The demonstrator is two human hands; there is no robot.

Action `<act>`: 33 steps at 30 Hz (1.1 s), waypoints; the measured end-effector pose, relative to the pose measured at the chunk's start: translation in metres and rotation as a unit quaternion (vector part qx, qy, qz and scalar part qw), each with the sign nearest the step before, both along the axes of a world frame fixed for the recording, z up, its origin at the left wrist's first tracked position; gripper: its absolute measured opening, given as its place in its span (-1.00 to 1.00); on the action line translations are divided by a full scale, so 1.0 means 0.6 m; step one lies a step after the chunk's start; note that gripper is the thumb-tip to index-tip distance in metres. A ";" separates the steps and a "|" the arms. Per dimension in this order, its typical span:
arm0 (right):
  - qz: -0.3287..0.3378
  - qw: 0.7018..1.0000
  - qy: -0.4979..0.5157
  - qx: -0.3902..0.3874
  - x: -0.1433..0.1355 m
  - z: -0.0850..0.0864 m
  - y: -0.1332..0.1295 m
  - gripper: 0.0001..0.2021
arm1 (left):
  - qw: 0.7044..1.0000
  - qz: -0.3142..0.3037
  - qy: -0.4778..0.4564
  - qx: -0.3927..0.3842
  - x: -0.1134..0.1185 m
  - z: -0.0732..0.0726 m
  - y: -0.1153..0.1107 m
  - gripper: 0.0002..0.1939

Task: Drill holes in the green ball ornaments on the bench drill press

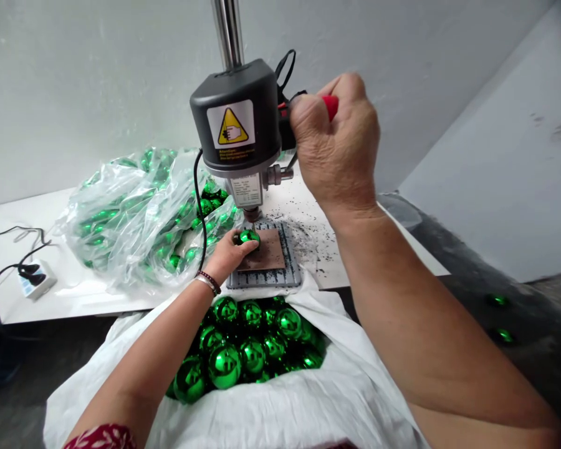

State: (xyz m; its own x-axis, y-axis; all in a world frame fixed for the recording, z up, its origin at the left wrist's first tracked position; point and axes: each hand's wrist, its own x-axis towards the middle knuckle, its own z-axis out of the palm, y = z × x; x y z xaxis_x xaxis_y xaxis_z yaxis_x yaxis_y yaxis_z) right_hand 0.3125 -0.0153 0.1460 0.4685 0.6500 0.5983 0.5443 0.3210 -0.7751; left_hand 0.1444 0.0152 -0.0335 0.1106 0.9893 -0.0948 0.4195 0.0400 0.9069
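My left hand [227,254] holds a shiny green ball [249,237] on a brown pad [270,252] that lies on the grey base of a small bench drill [236,118]. The drill's bit stands just above the ball. My right hand [336,140] is closed around the drill's red-tipped feed lever [330,106] at the right side of the drill head. A beaded bracelet sits on my left wrist.
A white sack [308,399] in front of me holds several green balls [247,349]. A clear plastic bag [135,212] with more green balls lies at the left on the white table [51,299]. A power strip [35,277] with cables is far left. Dark shavings lie right of the drill. Two green balls [498,300] lie on the floor.
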 end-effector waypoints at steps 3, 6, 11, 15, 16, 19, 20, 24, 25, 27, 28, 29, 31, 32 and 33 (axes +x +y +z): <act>-0.001 1.000 -0.008 0.001 0.000 0.000 0.000 -0.72 | 0.998 -0.018 0.051 0.017 0.007 0.009 -0.005 -0.52; -0.010 1.000 -0.021 -0.008 0.001 0.000 0.001 -0.70 | 0.992 -0.039 0.107 0.047 0.014 0.020 -0.013 -0.51; -0.017 1.000 -0.017 -0.015 0.000 0.001 0.000 -0.69 | 0.981 -0.049 0.165 0.088 0.023 0.018 -0.030 -0.42; -0.018 1.000 -0.010 -0.010 -0.002 0.000 -0.001 -0.69 | 0.983 -0.042 0.157 0.089 0.029 0.009 -0.036 -0.38; -0.018 1.000 -0.010 -0.012 -0.002 0.000 -0.002 -0.69 | 0.983 -0.043 0.158 0.085 0.029 0.008 -0.037 -0.39; -0.017 1.000 -0.015 0.004 -0.002 -0.005 -0.007 -0.70 | 0.982 -0.045 0.167 0.075 0.031 0.010 -0.040 -0.44; -0.016 1.000 -0.020 0.014 -0.001 -0.008 -0.009 -0.71 | 0.982 -0.044 0.170 0.072 0.031 0.011 -0.042 -0.46; -0.010 0.998 -0.042 0.038 0.002 -0.027 -0.021 -0.80 | 0.982 -0.037 0.175 0.067 0.032 0.012 -0.044 -0.48; -0.007 0.998 -0.047 0.044 0.003 -0.034 -0.025 -0.82 | 0.982 -0.036 0.175 0.067 0.032 0.011 -0.044 -0.48; -0.002 0.996 -0.057 0.064 0.004 -0.047 -0.032 -0.85 | 0.983 -0.035 0.168 0.066 0.031 0.009 -0.044 -0.48; -0.002 0.996 -0.059 0.072 0.005 -0.053 -0.036 -0.86 | 0.984 -0.037 0.164 0.066 0.031 0.008 -0.043 -0.47; -0.002 0.995 -0.061 0.077 0.005 -0.059 -0.039 -0.86 | 0.984 -0.039 0.159 0.066 0.031 0.008 -0.043 -0.47; -0.007 0.994 -0.059 0.086 0.005 -0.070 -0.045 -0.87 | 0.985 -0.044 0.153 0.069 0.030 0.008 -0.043 -0.48; -0.009 0.994 -0.058 0.090 0.004 -0.075 -0.047 -0.87 | 0.985 -0.046 0.152 0.071 0.030 0.008 -0.043 -0.49; -0.011 0.994 -0.059 0.095 0.003 -0.078 -0.049 -0.88 | 0.985 -0.048 0.152 0.072 0.030 0.009 -0.044 -0.50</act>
State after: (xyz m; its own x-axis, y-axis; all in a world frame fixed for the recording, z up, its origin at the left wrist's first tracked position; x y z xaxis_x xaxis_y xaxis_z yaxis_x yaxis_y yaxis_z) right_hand 0.3145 -0.0447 0.0989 0.4013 0.5111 0.7601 0.6355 0.4423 -0.6329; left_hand 0.1623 -0.0110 -0.0281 0.1930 0.9812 0.0032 0.6680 -0.1337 0.7320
